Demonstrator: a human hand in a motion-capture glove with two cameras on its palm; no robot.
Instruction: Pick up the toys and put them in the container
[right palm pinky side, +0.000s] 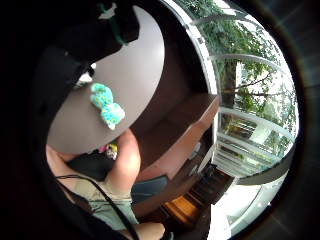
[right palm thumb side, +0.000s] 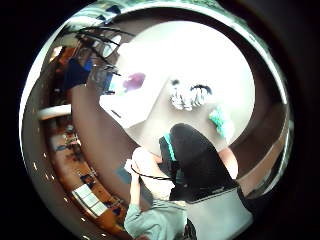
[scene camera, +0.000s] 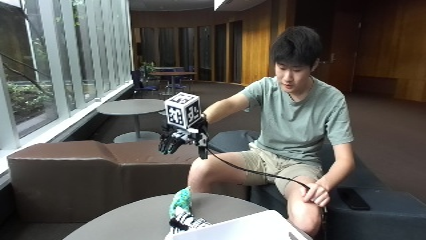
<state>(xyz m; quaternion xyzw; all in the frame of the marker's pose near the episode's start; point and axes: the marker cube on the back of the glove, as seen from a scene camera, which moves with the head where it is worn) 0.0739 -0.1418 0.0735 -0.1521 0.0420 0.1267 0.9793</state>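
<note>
A teal plush toy (scene camera: 180, 201) lies on the round grey table (scene camera: 133, 222), and a black-and-white striped toy (scene camera: 181, 223) sits right beside it, against the white container (scene camera: 243, 227) at the table's front. My gloved right hand (scene camera: 177, 140) hangs in the air well above the toys, fingers relaxed and pointing down, holding nothing. From the palm, the teal toy (right palm pinky side: 107, 104) lies alone on the grey tabletop (right palm pinky side: 137, 60). The thumb side view shows the teal toy (right palm thumb side: 220, 123), the striped toy (right palm thumb side: 189, 95) and the white container (right palm thumb side: 131, 102) with a purple thing (right palm thumb side: 134, 80) inside.
A brown upholstered bench (scene camera: 66, 170) curves behind the table. The person sits on a dark seat with a black phone (scene camera: 353, 198) on it, the bare left hand (scene camera: 315, 193) on a knee. Another round table (scene camera: 130, 107) stands by the windows.
</note>
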